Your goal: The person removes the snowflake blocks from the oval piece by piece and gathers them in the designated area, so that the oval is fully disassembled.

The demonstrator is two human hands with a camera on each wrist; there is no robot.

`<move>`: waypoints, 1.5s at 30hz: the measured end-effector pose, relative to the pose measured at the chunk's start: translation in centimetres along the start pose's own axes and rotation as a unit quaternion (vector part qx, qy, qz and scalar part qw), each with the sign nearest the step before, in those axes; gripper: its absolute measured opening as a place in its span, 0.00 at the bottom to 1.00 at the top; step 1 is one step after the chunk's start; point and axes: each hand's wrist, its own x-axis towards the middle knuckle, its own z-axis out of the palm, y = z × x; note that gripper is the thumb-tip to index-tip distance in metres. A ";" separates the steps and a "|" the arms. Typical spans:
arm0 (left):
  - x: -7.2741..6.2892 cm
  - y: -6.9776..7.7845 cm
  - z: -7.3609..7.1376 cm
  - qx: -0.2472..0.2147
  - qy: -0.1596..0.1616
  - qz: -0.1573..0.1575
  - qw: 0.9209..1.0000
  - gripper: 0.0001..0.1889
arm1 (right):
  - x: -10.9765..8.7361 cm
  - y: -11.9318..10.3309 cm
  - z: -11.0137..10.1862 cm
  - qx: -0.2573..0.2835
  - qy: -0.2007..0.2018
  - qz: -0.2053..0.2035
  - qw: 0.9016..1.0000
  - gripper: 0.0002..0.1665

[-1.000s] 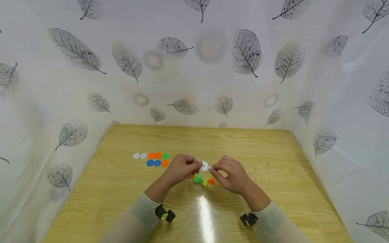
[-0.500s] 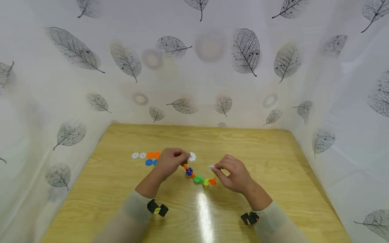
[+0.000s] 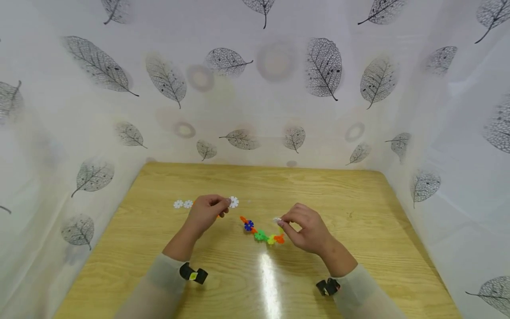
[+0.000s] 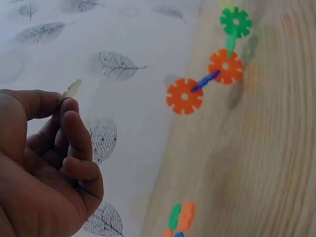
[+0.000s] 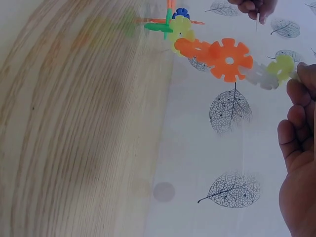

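Note:
My left hand (image 3: pixel 205 215) pinches a loose white snowflake disc (image 3: pixel 233 202) between thumb and forefinger; the left wrist view shows this white disc (image 4: pixel 72 89) nearly edge-on. The right hand (image 3: pixel 303 228) holds the white end piece (image 3: pixel 276 219) of a chain of linked snowflake discs at its fingertips. From there the chain sags and curves left through yellow, an orange disc (image 3: pixel 279 239), a green disc (image 3: pixel 260 235) and a blue disc (image 3: pixel 249 225) to a free orange end (image 3: pixel 243 219). A gap separates the left hand's disc from that end.
Two white discs (image 3: pixel 183 204) lie on the wooden table (image 3: pixel 326 190) left of the left hand, which mostly covers the coloured discs beside them. In the left wrist view, an orange disc (image 4: pixel 186 216) and a green one (image 4: pixel 175 216) show there. A leaf-print curtain (image 3: pixel 275 106) surrounds the table.
My left hand has moved left, away from the right hand, carrying the white disc. The chain's blue and orange left end has come into view. The right hand has hardly moved.

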 end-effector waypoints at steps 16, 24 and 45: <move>-0.1 -3.9 -3.9 0.073 0.043 -0.014 0.996 0.22 | 0.2 -0.1 -0.2 0.000 -0.003 -0.010 1.000 0.09; -0.1 -5.3 -6.1 0.123 0.058 -0.020 0.990 0.21 | 0.2 -0.1 -0.2 0.001 -0.009 -0.007 1.000 0.05; -0.3 -8.0 -10.3 0.191 0.108 -0.084 0.972 0.22 | 0.3 0.1 -0.3 -0.002 -0.011 -0.011 1.000 0.03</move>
